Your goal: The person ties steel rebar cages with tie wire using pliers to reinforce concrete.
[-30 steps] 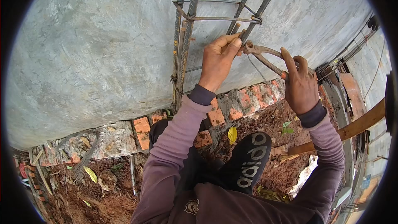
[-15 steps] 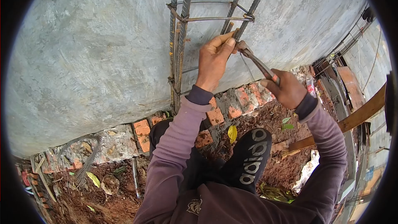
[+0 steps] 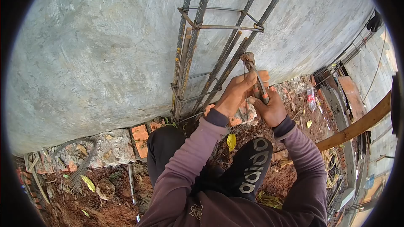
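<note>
A pair of pincers with red on the handles has its jaws up against a rebar rod of the steel column cage. My right hand is closed around the ends of the handles. My left hand is wrapped round the pincers higher up, with its thumb near the jaws and its fingers partly hidden behind the tool. A thin tie wire hangs beside the handles. Above the hands, a bent stirrup links the upright rods.
A grey plastered wall rises behind the cage. Along its foot runs a broken brick course. On the red soil lies a plastic bottle. A wooden plank slants across the right side, and a wire bundle lies at left.
The pincers and my right hand have moved down and left in view. My left hand has left the rod and come onto the pincers. The camera view has shifted slightly.
</note>
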`<act>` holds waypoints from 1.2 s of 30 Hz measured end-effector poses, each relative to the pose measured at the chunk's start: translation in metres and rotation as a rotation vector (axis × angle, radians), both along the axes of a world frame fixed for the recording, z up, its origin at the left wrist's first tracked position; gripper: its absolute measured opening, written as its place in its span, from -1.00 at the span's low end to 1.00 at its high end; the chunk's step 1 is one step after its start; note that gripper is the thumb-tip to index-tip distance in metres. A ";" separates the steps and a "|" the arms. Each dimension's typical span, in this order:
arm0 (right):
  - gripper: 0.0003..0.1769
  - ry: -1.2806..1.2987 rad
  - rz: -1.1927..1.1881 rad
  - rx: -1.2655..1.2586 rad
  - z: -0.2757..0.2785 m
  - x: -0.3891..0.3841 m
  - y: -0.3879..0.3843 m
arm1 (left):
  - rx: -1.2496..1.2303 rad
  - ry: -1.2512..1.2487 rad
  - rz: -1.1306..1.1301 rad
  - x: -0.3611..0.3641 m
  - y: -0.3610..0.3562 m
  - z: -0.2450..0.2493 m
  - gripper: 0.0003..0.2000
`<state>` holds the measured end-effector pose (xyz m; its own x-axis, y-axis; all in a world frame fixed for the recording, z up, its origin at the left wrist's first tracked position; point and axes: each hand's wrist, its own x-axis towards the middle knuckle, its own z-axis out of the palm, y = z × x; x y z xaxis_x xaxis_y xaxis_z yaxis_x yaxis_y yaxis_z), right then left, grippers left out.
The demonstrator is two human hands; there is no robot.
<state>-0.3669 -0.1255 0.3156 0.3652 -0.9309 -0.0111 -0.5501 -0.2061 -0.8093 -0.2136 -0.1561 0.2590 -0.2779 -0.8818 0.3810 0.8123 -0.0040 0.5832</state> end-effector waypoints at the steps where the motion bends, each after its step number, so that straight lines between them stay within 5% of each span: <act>1: -0.81 0.019 0.012 0.081 0.006 -0.001 0.001 | 0.000 0.119 -0.054 -0.008 -0.002 0.013 -0.46; 5: -0.82 -0.281 0.180 0.570 0.057 -0.015 0.009 | 0.059 0.220 -0.114 -0.032 0.010 0.040 -0.47; 6: -0.70 -0.181 0.135 0.603 0.069 -0.018 0.007 | 0.147 0.211 -0.005 -0.040 0.016 0.050 -0.50; 9: -0.52 0.659 0.111 0.220 0.100 -0.021 0.014 | 0.109 0.345 0.121 -0.064 0.004 0.049 -0.51; 12: -0.47 0.982 -0.130 -1.021 0.073 -0.031 0.060 | 0.232 0.487 0.227 -0.087 0.003 0.074 -0.50; 15: -0.43 1.055 -0.287 -1.016 0.064 -0.039 0.052 | 0.310 0.515 0.256 -0.091 0.007 0.083 -0.51; 16: -0.56 1.028 -0.233 -1.042 0.061 -0.045 0.042 | 0.332 0.451 0.289 -0.089 0.008 0.084 -0.51; 20: -0.77 0.545 0.089 -0.474 0.094 -0.053 0.025 | 0.181 0.230 0.343 -0.082 0.005 0.066 -0.41; 24: -0.72 0.015 0.072 0.704 0.111 -0.066 0.006 | 0.025 0.503 -0.004 -0.075 0.001 0.063 -0.37; 27: -0.72 0.205 0.039 0.670 0.123 -0.058 0.000 | -0.023 0.672 -0.142 -0.085 -0.014 0.059 -0.56; 28: -0.69 0.206 0.011 0.619 0.125 -0.049 0.010 | -0.002 0.694 -0.142 -0.088 -0.011 0.060 -0.59; 32: -0.54 0.692 -0.184 -0.282 0.114 -0.048 0.045 | 0.138 0.747 -0.079 -0.094 -0.007 0.073 -0.58; 34: -0.45 1.142 -0.302 -0.967 0.091 -0.027 0.065 | 0.190 0.780 -0.020 -0.099 -0.009 0.084 -0.55; 36: -0.46 1.203 -0.380 -1.186 0.072 -0.030 0.054 | 0.230 0.805 -0.014 -0.100 -0.008 0.091 -0.54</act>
